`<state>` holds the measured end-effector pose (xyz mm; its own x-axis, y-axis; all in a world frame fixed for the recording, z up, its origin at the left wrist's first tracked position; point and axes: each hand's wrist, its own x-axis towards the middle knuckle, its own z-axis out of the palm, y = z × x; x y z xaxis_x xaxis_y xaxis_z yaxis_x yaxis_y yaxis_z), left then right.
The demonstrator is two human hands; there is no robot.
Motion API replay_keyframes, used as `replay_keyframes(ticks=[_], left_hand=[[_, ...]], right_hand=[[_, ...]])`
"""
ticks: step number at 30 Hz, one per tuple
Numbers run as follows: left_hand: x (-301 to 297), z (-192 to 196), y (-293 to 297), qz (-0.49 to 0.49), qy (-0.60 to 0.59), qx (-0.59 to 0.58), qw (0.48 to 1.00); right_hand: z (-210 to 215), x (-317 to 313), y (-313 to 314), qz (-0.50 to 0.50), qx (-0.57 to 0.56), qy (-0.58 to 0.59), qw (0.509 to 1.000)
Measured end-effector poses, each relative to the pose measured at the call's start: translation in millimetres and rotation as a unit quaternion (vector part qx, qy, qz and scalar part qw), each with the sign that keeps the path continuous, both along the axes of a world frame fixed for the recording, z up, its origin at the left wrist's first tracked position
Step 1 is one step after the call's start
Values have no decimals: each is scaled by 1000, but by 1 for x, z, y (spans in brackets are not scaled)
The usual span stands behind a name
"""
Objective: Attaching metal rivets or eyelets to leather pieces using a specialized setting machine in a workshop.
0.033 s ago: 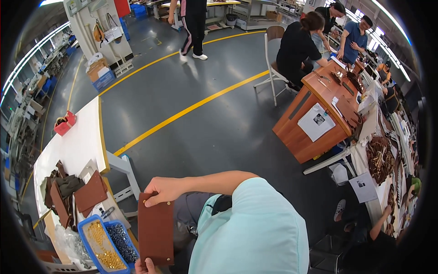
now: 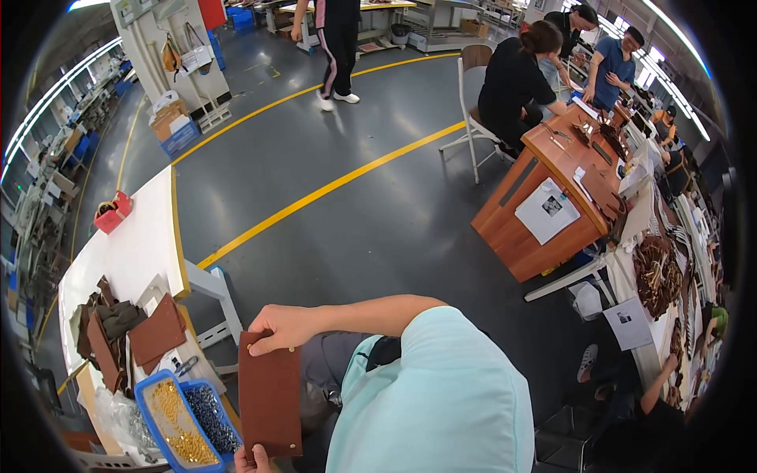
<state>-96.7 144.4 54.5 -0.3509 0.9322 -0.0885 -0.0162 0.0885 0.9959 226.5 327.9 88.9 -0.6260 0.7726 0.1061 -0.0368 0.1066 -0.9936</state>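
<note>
Left hand (image 2: 251, 459) cut off by bottom edge; brown leather panel (image 2: 270, 394) hides lap.

One brown leather panel (image 2: 270, 394) is held by two hands (image 2: 282, 327); two blue trays (image 2: 175, 422) of small fittings, one red pouch (image 2: 112, 213), one wooden desk (image 2: 544, 197), one white chair (image 2: 471, 87)

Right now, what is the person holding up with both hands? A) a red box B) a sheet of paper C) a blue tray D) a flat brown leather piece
D: the right hand pinches the top edge of the flat brown leather piece, and the left hand holds its bottom edge.
</note>
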Motion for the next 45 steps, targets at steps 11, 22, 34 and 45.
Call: replay_keyframes(ticks=[11,22,34,45], left_hand=[[60,11,1,109,-34,-4,993],[16,-43,3,280,315,140,896],[54,-28,-9,309,316,223,869],[20,-35,-5,336,298,75,890]], right_hand=[[-14,-35,-4,-131,181,8,975],[-28,-54,-19,-142,286,-2,948],[-50,-84,-15,-218,268,-119,931],[-42,-74,-6,-148,235,44,960]])
